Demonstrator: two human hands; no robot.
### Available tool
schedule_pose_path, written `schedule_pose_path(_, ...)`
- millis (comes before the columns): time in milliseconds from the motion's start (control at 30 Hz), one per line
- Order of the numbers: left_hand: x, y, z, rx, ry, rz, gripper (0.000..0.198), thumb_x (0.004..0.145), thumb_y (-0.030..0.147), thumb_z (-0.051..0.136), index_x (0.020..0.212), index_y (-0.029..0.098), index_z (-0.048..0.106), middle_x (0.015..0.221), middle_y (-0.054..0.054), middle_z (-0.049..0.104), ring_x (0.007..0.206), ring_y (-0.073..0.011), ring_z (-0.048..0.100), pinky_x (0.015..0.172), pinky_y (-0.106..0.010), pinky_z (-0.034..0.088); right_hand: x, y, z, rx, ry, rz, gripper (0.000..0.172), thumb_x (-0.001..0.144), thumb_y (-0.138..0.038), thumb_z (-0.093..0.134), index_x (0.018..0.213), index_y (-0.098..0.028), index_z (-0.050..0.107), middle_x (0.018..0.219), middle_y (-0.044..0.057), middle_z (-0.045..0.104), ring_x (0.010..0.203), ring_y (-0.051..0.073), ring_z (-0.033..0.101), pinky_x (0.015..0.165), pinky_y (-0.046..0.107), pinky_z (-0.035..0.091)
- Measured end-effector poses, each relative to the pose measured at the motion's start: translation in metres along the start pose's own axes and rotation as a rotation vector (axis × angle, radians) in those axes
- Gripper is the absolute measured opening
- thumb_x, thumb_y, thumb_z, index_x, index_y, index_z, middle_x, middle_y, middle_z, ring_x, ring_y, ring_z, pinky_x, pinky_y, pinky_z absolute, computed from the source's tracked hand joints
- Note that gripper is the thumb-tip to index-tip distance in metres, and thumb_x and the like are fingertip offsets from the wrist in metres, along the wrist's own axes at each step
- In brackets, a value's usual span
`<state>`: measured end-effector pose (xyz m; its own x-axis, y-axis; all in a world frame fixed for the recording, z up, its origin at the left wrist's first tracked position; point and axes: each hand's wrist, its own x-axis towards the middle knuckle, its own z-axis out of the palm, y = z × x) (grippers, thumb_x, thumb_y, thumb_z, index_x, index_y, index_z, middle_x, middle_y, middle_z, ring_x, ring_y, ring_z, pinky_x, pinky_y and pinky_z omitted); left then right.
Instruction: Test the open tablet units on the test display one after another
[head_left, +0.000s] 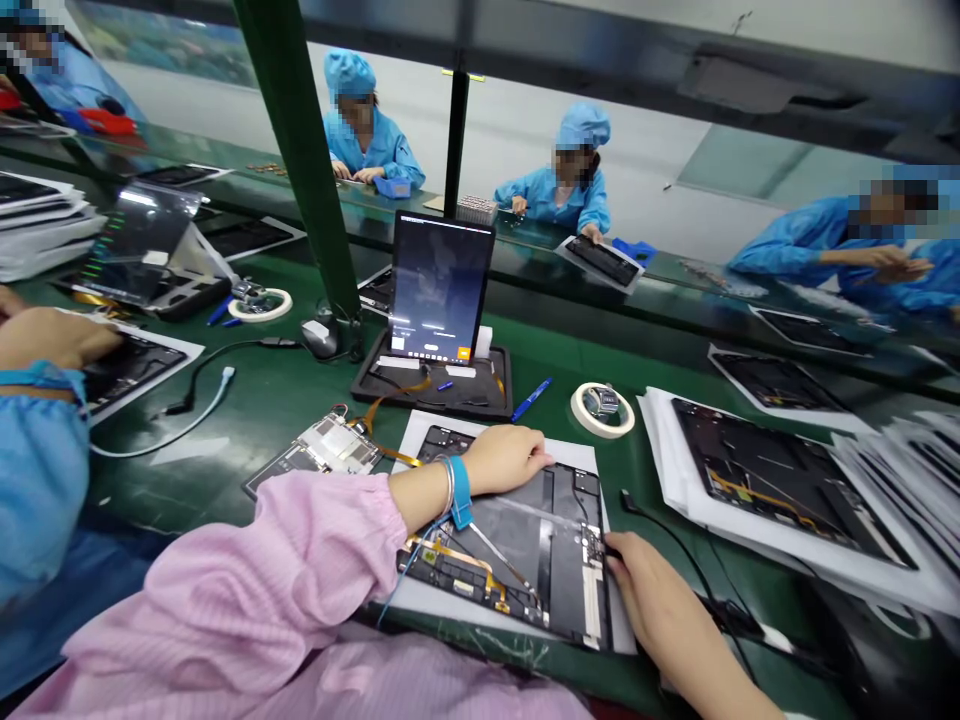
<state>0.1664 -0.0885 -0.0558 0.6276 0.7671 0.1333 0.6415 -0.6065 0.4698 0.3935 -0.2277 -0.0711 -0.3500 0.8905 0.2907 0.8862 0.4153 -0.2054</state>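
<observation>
Pink sleeve (247, 590) of my left arm lies closest, crossing the worktop (285, 395), with a blue wrist strap (460, 490) at the cuff.

Left hand (510, 458): rests on the far edge of the opened tablet (540, 545), fingers curled loosely downward. Whether they grip anything, cannot tell.

Right hand (649, 595): fingertips touch the tablet's right edge, just beside a black cable (679, 545). Pinching or only touching, cannot tell.

Position: the tablet lies flat, back cover off, on a white sheet (577, 455) directly in front of me, between both hands.

Handling (judgement): thin, stiff slab, probably light. Fragile inside, since orange ribbon strips (457, 555) and small boards are exposed. Hold by the bare outer frame, long sides, and keep fingers off the ribbons and connectors. The smooth sheet underneath may let it slide.

Surroundings: upright screen (439, 290) in a black tray (375, 380) beyond; tape roll (581, 405) and blue pen (532, 398) near it. More opened tablets are stacked (780, 480) to the right. A co-worker's blue sleeve (37, 470) is at the left.
</observation>
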Motion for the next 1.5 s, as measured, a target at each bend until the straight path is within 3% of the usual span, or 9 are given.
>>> schedule_pose_path(300,0.0,0.0,0.001,0.001,-0.001,0.006,0.03,0.089,0.044,0.045,0.081,0.02,0.06,0.083,-0.002,0.067,0.078,-0.0185,0.062,0.065,-0.029,0.043,0.0,0.001,-0.003,0.08,-0.06,0.023,0.021,0.093,-0.025,0.035,0.106,-0.023,0.052,0.095,0.008,0.063,0.086,0.022,0.063,0.073,0.036,0.054)
schedule_pose_path(433,0.0,0.0,-0.001,-0.002,-0.003,0.001,0.031,0.09,0.044,0.044,0.08,0.02,0.06,0.082,-0.002,0.067,0.077,-0.0178,0.062,0.064,-0.028,0.042,0.0,0.006,-0.01,0.128,-0.108,0.073,0.038,0.09,-0.032,0.046,0.126,-0.023,0.043,0.103,0.009,0.063,0.086,0.021,0.064,0.073,0.034,0.056)
schedule_pose_path(500,-0.001,0.0,-0.002,-0.005,-0.01,0.002,0.031,0.09,0.044,0.044,0.08,0.02,0.06,0.081,-0.001,0.067,0.076,-0.0175,0.061,0.064,-0.027,0.041,-0.002,0.008,-0.013,0.158,-0.019,0.161,0.041,0.088,-0.034,0.051,0.125,-0.02,0.044,0.097,0.008,0.065,0.079,0.02,0.065,0.068,0.032,0.056)
schedule_pose_path(633,-0.003,0.001,-0.001,0.002,-0.017,0.009,0.03,0.09,0.042,0.043,0.081,0.019,0.06,0.081,-0.002,0.066,0.077,-0.0178,0.061,0.065,-0.027,0.041,-0.006,0.009,-0.021,0.122,0.17,0.155,0.013,0.09,-0.028,0.05,0.095,-0.021,0.059,0.088,0.006,0.067,0.081,0.019,0.065,0.076,0.033,0.054)
schedule_pose_path(700,-0.004,0.0,0.0,-0.002,-0.015,0.008,0.03,0.091,0.042,0.042,0.082,0.019,0.06,0.082,-0.003,0.066,0.076,-0.0179,0.06,0.065,-0.027,0.04,-0.006,0.007,-0.024,0.118,0.13,0.092,0.015,0.091,-0.024,0.049,0.097,-0.021,0.063,0.092,0.005,0.067,0.084,0.019,0.063,0.08,0.035,0.052)
schedule_pose_path(967,-0.004,0.002,-0.001,-0.019,-0.02,0.008,0.031,0.091,0.041,0.041,0.081,0.019,0.059,0.081,-0.002,0.065,0.074,-0.017,0.058,0.062,-0.026,0.037,0.0,-0.001,-0.022,0.041,-0.073,-0.002,0.03,0.095,-0.021,0.041,0.116,-0.017,0.061,0.084,0.008,0.06,0.077,0.019,0.052,0.07,0.034,0.048)
schedule_pose_path(1300,-0.003,0.0,0.0,-0.028,-0.017,-0.009,0.03,0.09,0.042,0.042,0.081,0.02,0.06,0.08,-0.002,0.066,0.073,-0.0177,0.059,0.062,-0.026,0.038,-0.001,-0.002,-0.019,-0.085,-0.041,-0.024,0.028,0.095,-0.021,0.041,0.112,-0.015,0.063,0.079,0.007,0.056,0.073,0.018,0.048,0.068,0.032,0.045)
schedule_pose_path(1500,-0.003,0.001,0.004,-0.062,0.015,-0.036,0.026,0.088,0.039,0.047,0.08,0.019,0.061,0.078,-0.003,0.066,0.073,-0.0181,0.059,0.065,-0.027,0.041,0.001,-0.005,-0.008,0.015,-0.008,0.012,0.026,0.095,-0.024,0.04,0.109,-0.015,0.061,0.081,0.007,0.059,0.077,0.02,0.053,0.072,0.034,0.047)
